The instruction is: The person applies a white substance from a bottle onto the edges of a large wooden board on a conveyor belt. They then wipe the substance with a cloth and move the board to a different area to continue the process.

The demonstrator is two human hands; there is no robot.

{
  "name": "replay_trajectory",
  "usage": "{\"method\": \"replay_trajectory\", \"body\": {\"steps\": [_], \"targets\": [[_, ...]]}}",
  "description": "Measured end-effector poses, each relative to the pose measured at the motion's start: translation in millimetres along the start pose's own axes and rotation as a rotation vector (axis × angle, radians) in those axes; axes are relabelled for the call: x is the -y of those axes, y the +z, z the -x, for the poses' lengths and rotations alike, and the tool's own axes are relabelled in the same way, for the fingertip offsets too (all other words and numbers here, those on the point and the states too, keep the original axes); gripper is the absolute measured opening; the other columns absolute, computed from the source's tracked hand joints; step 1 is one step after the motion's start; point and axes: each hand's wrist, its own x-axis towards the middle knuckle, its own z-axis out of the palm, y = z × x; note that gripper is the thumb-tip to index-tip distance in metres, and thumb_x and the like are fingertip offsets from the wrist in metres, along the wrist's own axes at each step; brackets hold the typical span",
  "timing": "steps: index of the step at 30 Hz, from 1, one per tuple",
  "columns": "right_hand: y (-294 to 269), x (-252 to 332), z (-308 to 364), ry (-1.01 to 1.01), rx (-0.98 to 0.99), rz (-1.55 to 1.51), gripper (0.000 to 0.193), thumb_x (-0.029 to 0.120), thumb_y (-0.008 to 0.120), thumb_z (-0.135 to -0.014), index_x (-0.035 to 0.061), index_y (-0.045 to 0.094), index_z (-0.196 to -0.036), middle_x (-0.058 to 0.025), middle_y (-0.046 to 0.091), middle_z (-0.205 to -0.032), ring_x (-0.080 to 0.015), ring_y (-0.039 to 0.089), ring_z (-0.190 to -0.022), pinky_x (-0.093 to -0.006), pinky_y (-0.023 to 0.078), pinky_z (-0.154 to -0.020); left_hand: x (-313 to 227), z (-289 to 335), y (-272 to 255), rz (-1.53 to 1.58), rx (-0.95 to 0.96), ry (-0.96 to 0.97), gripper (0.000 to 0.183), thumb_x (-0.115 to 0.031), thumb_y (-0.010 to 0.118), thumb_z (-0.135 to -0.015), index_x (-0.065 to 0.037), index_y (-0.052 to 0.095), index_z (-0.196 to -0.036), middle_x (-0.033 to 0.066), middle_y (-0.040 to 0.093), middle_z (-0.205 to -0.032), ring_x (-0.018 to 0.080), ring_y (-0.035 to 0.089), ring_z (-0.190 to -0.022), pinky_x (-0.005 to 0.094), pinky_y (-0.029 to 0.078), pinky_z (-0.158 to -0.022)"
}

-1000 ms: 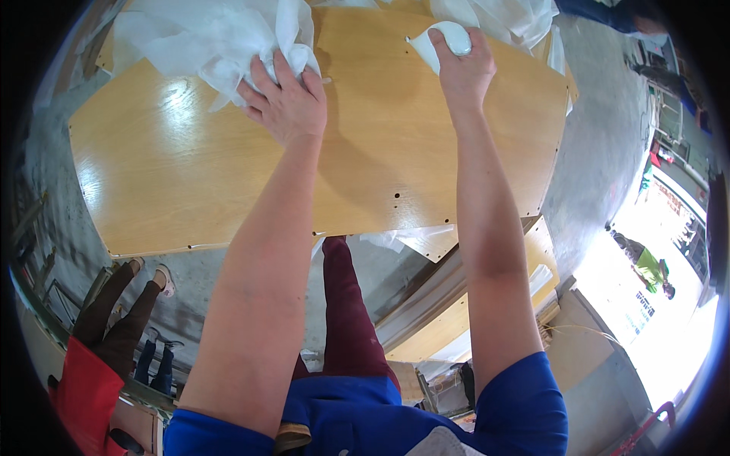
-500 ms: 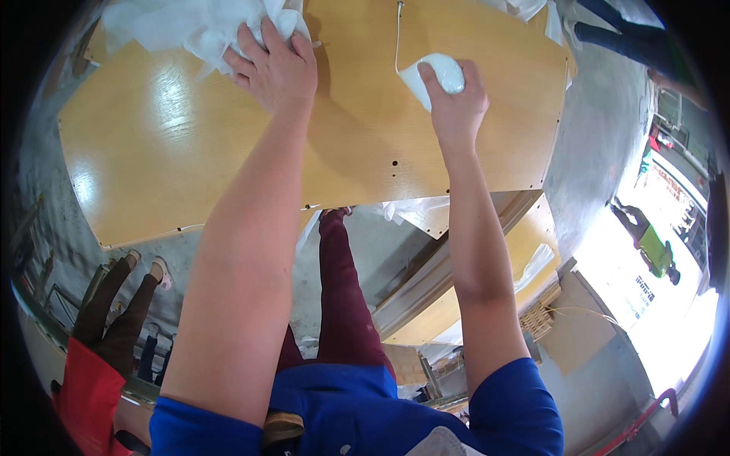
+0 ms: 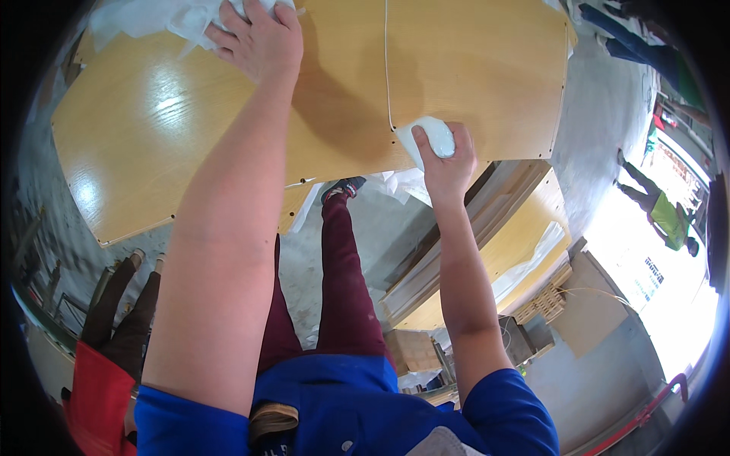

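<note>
A large glossy light-wood panel (image 3: 152,129) lies flat before me, with a thin seam running down its right part. My left hand (image 3: 258,38) rests flat on its far edge, pressing on crumpled white sheeting (image 3: 160,15). My right hand (image 3: 445,163) grips a small white pad (image 3: 430,135) and holds it against the panel's near edge, right of the seam.
Stacked wood panels (image 3: 487,235) lie on the grey concrete floor below the panel at right. A small wooden crate (image 3: 411,349) sits near my feet. Someone in dark trousers and a red garment (image 3: 99,380) stands at lower left. Other people stand far right in a bright doorway.
My right hand has drawn the white pad from the panel's far part back to its near edge. My left hand stays on the white sheeting.
</note>
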Motion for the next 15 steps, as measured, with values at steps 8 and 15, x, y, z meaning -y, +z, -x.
{"method": "replay_trajectory", "body": {"steps": [8,15], "targets": [[4.0,-10.9,8.7,-0.03,-0.083,-0.06,0.028,0.019,0.078,-0.074,0.0007,0.058,-0.081,-0.0104,0.058,-0.078,-0.0224,0.057,-0.067,-0.0339,0.046,-0.06,-1.2,0.3,4.0,0.006,-0.007,-0.008,0.05,-0.036,0.052,-0.085,-0.013,0.047,-0.129,0.0126,0.037,-0.139,0.0423,0.031,-0.128,0.0561,0.033,-0.099],[5.7,-15.2,13.1,-0.006,-0.084,-0.083,0.028,0.017,0.078,-0.073,0.0003,0.058,-0.083,-0.0114,0.057,-0.078,-0.0239,0.057,-0.07,-0.0346,0.046,-0.063,0.6,0.4,8.9,-0.018,-0.013,-0.009,0.05,-0.037,0.051,-0.085,-0.012,0.048,-0.128,0.0122,0.037,-0.139,0.0417,0.03,-0.128,0.0566,0.032,-0.099]]}}
